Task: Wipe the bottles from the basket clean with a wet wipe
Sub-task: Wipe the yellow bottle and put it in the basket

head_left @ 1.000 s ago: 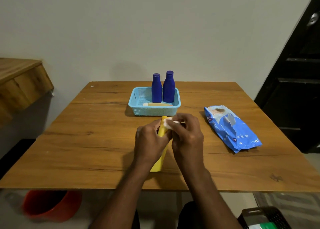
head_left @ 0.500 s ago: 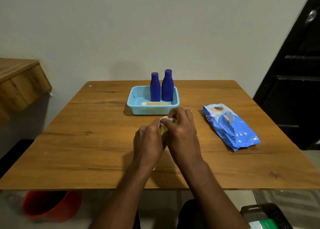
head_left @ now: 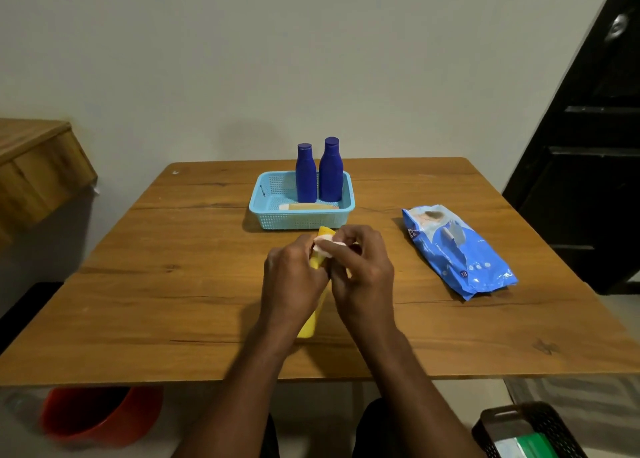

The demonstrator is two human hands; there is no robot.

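Over the table (head_left: pixel 173 302), just before the blue basket (head_left: pixel 301 219), I see the left hand (head_left: pixel 294 281) gripping the yellow bottle (head_left: pixel 309 322); right hand (head_left: pixel 363 274) fingers (head_left: pixel 341 246) pinch the white wipe (head_left: pixel 325 242) against its top; two blue bottles (head_left: pixel 318 173) stand in the basket.

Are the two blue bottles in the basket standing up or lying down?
Standing. Both blue bottles are upright side by side at the back of the light blue basket, caps on top. A tan tube lies flat before them.
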